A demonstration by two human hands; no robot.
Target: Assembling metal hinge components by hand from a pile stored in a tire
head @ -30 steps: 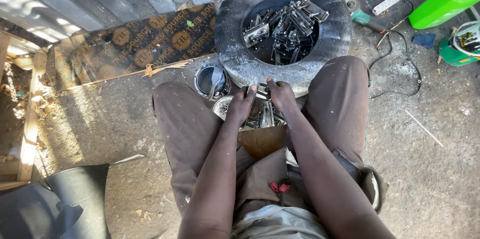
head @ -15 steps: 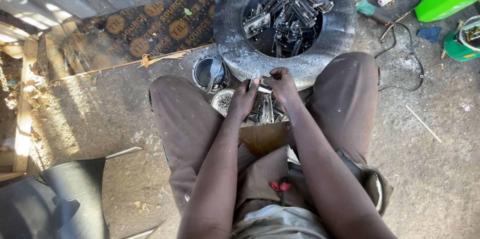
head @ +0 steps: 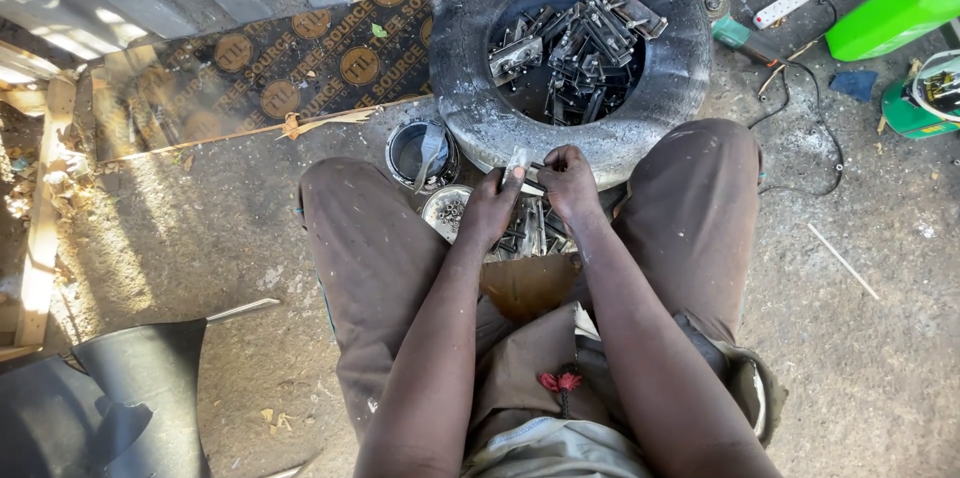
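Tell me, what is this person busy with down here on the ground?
A seated person holds a small metal piece between the left hand and right hand, just above a pile of similar metal parts between the knees. Ahead lies an old tyre filled with more metal pieces, with two small tins beside it.

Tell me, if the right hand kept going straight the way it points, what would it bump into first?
Probably the small metal piece pinched between both hands, then the left hand. The right hand points leftward toward them, though depth is hard to judge.
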